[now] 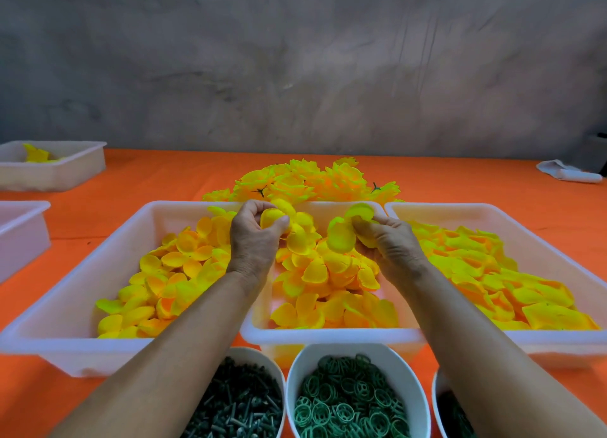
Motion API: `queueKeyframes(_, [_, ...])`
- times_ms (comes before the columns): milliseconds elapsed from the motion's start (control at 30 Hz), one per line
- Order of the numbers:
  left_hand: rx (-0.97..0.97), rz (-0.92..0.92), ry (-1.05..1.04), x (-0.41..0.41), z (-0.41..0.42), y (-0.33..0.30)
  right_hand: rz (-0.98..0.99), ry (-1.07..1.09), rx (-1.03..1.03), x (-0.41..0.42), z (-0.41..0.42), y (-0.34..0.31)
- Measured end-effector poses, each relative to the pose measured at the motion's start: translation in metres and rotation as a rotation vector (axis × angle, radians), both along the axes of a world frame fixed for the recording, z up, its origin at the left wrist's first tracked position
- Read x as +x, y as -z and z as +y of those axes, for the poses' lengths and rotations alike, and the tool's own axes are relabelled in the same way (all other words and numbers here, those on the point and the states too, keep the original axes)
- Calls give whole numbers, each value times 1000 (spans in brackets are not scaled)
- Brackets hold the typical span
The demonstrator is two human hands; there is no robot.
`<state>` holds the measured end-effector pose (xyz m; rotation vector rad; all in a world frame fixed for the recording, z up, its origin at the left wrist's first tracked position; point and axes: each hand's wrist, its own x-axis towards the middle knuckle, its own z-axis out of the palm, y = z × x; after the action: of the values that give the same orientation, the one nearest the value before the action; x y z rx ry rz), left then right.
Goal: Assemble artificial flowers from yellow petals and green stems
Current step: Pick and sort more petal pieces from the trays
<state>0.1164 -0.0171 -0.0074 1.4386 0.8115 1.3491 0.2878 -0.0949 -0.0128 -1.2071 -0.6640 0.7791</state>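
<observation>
My left hand (251, 237) pinches a yellow petal piece (272, 216) between thumb and fingers, above the middle white tray (328, 337). My right hand (386, 244) holds another yellow petal cluster (341, 234) with curled fingers, just right of the left hand. Loose yellow petals (322, 273) fill the middle tray. A left tray (75, 345) and a right tray (558, 345) also hold yellow petals. Green stems (239, 401) lie in a white bowl under my left forearm. Finished yellow flowers (305, 181) are heaped behind the trays.
A white bowl of green rings (348, 401) stands at the front centre; a third bowl (440, 401) sits partly hidden under my right arm. Two more white trays (65, 171) (23, 234) stand at the left on the orange table (147, 181). A white cloth (568, 171) lies far right.
</observation>
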Motion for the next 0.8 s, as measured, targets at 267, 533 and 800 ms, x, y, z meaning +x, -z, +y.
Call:
queueKeyframes(267, [19,-2,-3,0,1,0,-238,-230,-97,-11,-4,-3])
queueKeyframes(533, [-12,-27,70,1,1,2,-532,-391,-231,-19,-7,-3])
queueKeyframes(800, [-45,-76,120,2,0,1,-542,-152,-137,-18,-4,-3])
